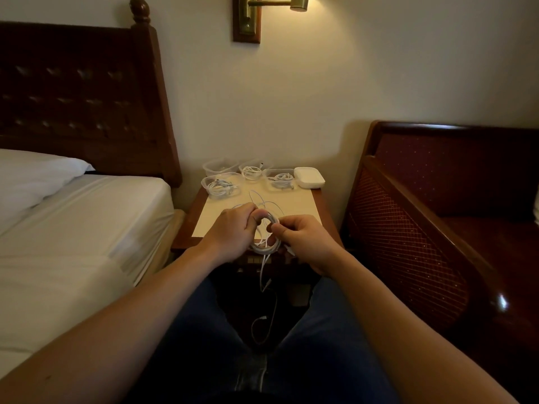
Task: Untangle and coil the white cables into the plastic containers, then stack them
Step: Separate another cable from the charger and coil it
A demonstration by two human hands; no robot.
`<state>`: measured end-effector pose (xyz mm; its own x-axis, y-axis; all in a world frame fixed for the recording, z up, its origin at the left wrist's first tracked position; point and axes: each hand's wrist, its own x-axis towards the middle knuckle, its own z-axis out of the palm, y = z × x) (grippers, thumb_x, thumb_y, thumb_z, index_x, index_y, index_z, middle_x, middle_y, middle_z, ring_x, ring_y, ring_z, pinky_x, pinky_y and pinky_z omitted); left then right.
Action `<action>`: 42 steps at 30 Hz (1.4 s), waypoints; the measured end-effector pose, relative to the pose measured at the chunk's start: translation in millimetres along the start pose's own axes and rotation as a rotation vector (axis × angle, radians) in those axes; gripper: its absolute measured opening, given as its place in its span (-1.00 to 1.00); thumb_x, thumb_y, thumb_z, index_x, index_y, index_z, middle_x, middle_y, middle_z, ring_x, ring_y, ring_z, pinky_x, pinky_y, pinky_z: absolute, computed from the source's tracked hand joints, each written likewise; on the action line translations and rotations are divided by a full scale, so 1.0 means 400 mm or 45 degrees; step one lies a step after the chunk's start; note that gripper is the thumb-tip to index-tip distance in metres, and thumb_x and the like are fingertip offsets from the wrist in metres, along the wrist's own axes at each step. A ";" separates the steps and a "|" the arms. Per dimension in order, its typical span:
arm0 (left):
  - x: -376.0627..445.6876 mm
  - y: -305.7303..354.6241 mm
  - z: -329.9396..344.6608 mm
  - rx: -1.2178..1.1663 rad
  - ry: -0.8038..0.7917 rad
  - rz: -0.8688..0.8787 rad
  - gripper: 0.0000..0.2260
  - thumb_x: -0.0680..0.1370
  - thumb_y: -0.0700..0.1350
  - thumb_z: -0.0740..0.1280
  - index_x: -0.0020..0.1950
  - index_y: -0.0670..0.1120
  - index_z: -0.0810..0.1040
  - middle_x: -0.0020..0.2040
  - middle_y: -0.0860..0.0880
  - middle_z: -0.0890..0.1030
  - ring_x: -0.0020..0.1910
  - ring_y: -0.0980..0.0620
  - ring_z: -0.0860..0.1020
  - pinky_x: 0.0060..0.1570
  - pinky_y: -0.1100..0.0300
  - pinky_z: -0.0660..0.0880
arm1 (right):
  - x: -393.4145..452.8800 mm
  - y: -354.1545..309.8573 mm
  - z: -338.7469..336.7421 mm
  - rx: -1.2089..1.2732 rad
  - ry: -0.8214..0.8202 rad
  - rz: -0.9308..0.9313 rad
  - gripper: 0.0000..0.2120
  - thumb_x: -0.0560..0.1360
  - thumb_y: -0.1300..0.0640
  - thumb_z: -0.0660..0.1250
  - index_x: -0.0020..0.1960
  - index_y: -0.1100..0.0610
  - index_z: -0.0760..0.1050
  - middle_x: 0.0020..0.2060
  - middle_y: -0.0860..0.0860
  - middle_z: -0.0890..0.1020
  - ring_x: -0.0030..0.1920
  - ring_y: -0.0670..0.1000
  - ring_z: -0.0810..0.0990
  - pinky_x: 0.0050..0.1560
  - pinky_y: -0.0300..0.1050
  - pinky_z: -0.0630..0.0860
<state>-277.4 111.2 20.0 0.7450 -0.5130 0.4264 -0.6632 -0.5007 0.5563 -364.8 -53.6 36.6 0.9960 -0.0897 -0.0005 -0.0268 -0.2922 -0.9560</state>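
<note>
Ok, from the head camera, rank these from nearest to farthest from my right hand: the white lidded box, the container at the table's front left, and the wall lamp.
From the right hand:
1. White lidded box, back right of the table, straight beyond the hand.
2. Front-left container, holding a coiled cable, across the table to the left.
3. Wall lamp, high on the wall, far above the table.

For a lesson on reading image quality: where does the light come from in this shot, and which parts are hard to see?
Head view: the brass wall lamp at top casts a warm pool on the wall; the headboard and the floor under the dangling white cable are dim; the clear containers are small and soft; wide-angle distortion bends the frame edges.
</note>
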 end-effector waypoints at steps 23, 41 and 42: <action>-0.015 0.018 0.014 0.429 0.066 0.153 -0.65 0.70 0.11 0.08 0.03 -0.05 0.57 -0.15 -0.03 0.63 -0.16 -0.07 0.58 -0.20 -0.02 0.52 | 0.006 0.017 0.007 -0.153 -0.093 -0.093 -0.83 0.70 0.07 0.19 0.09 0.05 0.55 -0.12 0.12 0.70 -0.30 0.01 0.67 -0.16 0.08 0.62; -0.034 0.020 -0.050 -0.854 -0.240 -0.469 -0.80 0.64 -0.26 0.30 0.14 -0.07 0.67 0.05 -0.04 0.72 0.05 0.07 0.68 -0.03 0.30 0.59 | 0.007 0.035 0.009 0.211 0.066 -0.020 -0.79 0.68 0.19 0.23 0.03 0.20 0.63 -0.29 0.15 0.62 -0.38 0.13 0.57 -0.38 -0.08 0.55; -0.033 0.023 -0.048 -0.816 -0.201 -0.476 -0.80 0.64 -0.25 0.29 0.11 -0.04 0.67 0.02 0.00 0.71 -0.03 0.15 0.68 -0.14 0.39 0.56 | 0.007 0.036 0.011 0.226 0.041 -0.015 -0.80 0.68 0.19 0.23 0.04 0.19 0.63 -0.29 0.15 0.63 -0.37 0.14 0.57 -0.38 -0.07 0.56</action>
<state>-292.0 126.8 33.3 0.8608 -0.5067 0.0480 -0.1614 -0.1823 0.9699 -362.1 -54.0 21.5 0.9928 -0.1188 0.0181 0.0036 -0.1211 -0.9926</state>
